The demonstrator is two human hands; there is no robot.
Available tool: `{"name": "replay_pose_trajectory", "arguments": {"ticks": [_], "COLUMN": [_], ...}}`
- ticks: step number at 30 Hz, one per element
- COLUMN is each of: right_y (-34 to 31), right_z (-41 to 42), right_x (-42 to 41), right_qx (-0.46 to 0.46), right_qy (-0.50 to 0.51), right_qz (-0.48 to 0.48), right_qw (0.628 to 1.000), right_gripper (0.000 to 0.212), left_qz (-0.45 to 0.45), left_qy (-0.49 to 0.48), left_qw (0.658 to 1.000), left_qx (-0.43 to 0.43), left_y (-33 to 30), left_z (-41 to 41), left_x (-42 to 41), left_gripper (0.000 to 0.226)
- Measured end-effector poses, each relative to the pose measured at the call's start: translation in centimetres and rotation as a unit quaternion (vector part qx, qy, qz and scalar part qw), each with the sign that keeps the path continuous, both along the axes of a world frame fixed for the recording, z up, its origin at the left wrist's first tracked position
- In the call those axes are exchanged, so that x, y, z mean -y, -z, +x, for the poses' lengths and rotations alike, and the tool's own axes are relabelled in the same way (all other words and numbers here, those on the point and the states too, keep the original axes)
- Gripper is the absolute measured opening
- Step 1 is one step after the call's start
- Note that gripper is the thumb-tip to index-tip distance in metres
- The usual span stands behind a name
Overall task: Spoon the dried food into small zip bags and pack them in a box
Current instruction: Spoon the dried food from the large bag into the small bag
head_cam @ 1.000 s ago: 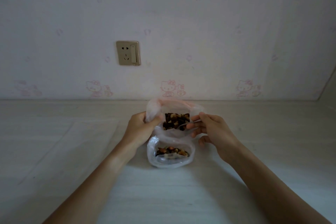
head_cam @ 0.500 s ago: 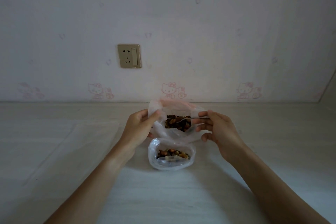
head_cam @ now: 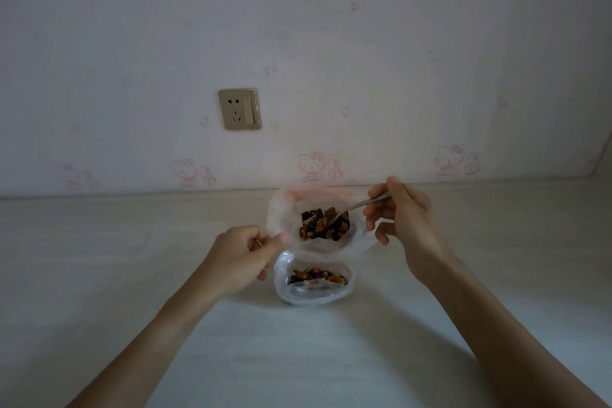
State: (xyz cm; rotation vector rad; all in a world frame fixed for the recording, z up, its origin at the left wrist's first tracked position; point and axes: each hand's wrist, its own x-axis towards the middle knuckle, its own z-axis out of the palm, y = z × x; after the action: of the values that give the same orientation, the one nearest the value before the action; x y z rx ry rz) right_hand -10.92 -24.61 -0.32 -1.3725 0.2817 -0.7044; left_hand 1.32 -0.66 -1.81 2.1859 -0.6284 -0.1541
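Dried food (head_cam: 326,225), dark and nutty, fills the open clear bag (head_cam: 281,212) at the back of the pale table (head_cam: 99,275), near the wall. My left hand (head_cam: 243,257) pinches that bag's near-left rim, fingers curled around the plastic. My right hand (head_cam: 402,212) grips a metal spoon (head_cam: 356,205) by its handle, the bowl end dipped into the food. Just in front, touching the big bag, sits a smaller clear bag (head_cam: 313,278), open and partly filled with mixed pieces. Behind, I see a wall socket (head_cam: 239,108).
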Motion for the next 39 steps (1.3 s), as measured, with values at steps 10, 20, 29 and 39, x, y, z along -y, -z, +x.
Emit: {"name": "replay_pose_trajectory", "arguments": {"ticks": [10, 20, 29, 39], "right_y": [-0.2, 0.0, 0.9, 1.2], "right_z": [-0.4, -0.4, 0.4, 0.6], "right_x": [-1.6, -1.6, -0.3, -0.1], "right_qx": [0.008, 0.083, -0.017, -0.056], "right_qy": [-0.111, -0.093, 0.022, 0.074], "right_qz": [-0.147, -0.260, 0.003, -0.099], "right_qw": [0.983, 0.957, 1.000, 0.991], "right_gripper": [0.045, 0.044, 0.047, 0.047], "left_qz": [-0.040, -0.054, -0.071, -0.053], "left_qy": [0.053, 0.034, 0.020, -0.044], "left_qw": [0.993, 0.990, 0.988, 0.990], "left_qx": [-0.096, -0.124, -0.136, -0.125], "left_y": [-0.2, 1.2, 0.2, 0.0], "left_z": [-1.8, -1.2, -0.3, 1.7], "left_x": [0.4, -0.1, -0.8, 3.0], "left_gripper": [0.016, 0.014, 0.029, 0.058]}}
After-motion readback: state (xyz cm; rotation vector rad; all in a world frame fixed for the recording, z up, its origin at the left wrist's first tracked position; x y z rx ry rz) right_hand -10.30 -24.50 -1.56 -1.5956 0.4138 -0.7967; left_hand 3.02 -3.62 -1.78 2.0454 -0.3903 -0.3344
